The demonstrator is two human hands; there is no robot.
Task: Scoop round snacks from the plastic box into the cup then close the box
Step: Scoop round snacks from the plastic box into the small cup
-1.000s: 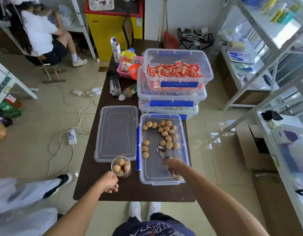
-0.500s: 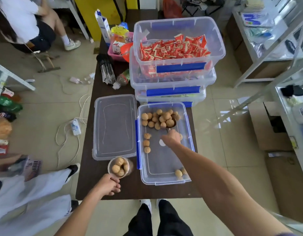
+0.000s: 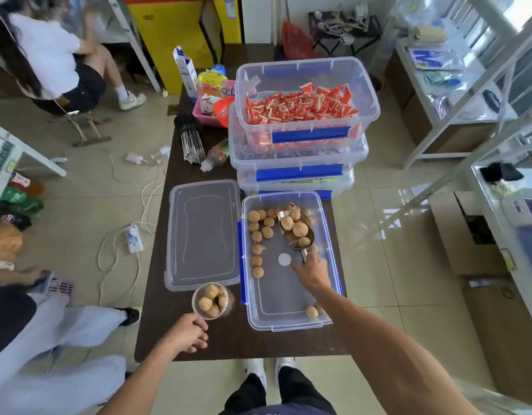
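Note:
A clear plastic box (image 3: pixel 288 304) with blue clips lies open on the dark table (image 3: pixel 229 339). Round tan snacks (image 3: pixel 260 227) sit mostly at its far end, and one or two lie near its front right corner. My right hand (image 3: pixel 311 272) grips the handle of a metal scoop (image 3: pixel 297 232), which holds several snacks over the box's far half. A clear cup (image 3: pixel 210 300) with a few snacks stands left of the box. My left hand (image 3: pixel 188 333) grips the cup's near side. The box's clear lid (image 3: pixel 203 235) lies flat to the left.
A stack of clear bins (image 3: pixel 300 130) with red packets stands behind the box. A pink basket (image 3: pixel 212 100), a carton (image 3: pixel 185 70), a bottle (image 3: pixel 217 154) and a dark bundle (image 3: pixel 191 139) fill the table's far left. People sit at the left; cables (image 3: pixel 133 238) lie on the floor.
My right hand pushed the scoop forward into the snack pile at the box's far end, and the scoop now holds several snacks. My left hand stays at the cup.

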